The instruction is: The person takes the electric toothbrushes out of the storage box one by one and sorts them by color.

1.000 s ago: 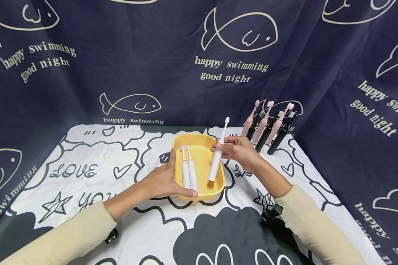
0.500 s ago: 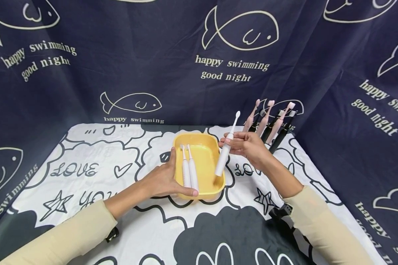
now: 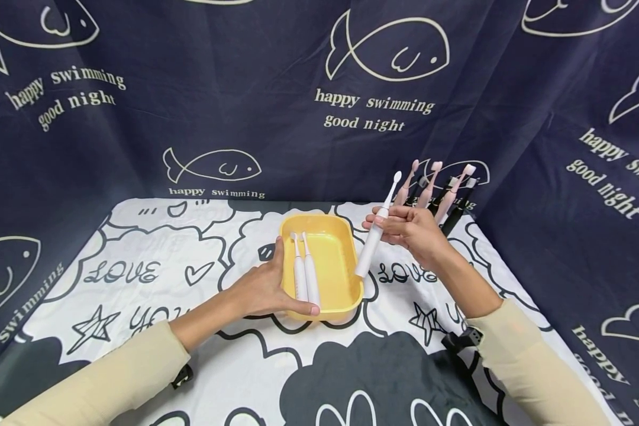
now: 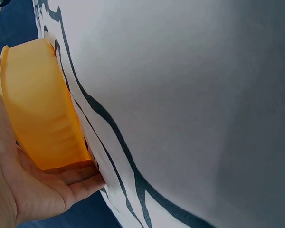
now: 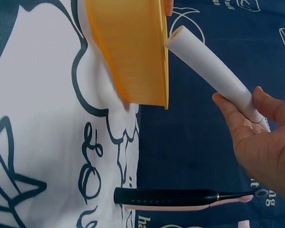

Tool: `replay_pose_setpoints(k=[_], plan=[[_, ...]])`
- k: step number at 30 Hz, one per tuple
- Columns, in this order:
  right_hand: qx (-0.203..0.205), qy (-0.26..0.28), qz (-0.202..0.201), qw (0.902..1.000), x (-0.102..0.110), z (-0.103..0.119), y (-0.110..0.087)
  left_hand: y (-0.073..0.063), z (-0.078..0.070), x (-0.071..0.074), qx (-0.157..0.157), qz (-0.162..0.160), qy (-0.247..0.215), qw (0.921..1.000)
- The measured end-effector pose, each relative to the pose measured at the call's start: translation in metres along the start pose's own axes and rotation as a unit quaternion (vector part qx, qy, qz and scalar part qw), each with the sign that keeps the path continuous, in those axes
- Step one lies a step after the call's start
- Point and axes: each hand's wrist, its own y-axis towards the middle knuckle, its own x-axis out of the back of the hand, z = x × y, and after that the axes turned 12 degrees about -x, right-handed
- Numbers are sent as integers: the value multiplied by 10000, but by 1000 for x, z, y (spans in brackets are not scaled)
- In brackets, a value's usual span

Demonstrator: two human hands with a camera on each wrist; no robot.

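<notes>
My left hand grips the left side of a yellow tray, its thumb along the near rim. In the left wrist view its fingers wrap the end of the tray. Two white electric toothbrushes, one beside the other, lie in the tray's left half, heads pointing away. My right hand pinches a third white electric toothbrush between thumb and fingers, just below its neck. That brush tilts head-up, its base overlapping the tray's right rim in the right wrist view.
Behind my right hand, several pink toothbrushes and black toothbrushes stand upright in a cluster at the table's back right, partly hidden by the hand. A patterned white cloth covers the table; dark blue fish-print curtains enclose the back and sides.
My right hand has carried the white electric toothbrush rightward and slightly up, from over the tray to its right rim. My left hand stays on the tray.
</notes>
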Motion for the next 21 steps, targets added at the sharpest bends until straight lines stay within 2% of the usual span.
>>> replay_pose_setpoints(k=[10,21], plan=[[92,-301,-95,9995,13,0,-4,-1,-1,0,38,40,17,10000],[240,28,-205,9995,27,-4,-11,-1,-2,1,39,42,31,10000]])
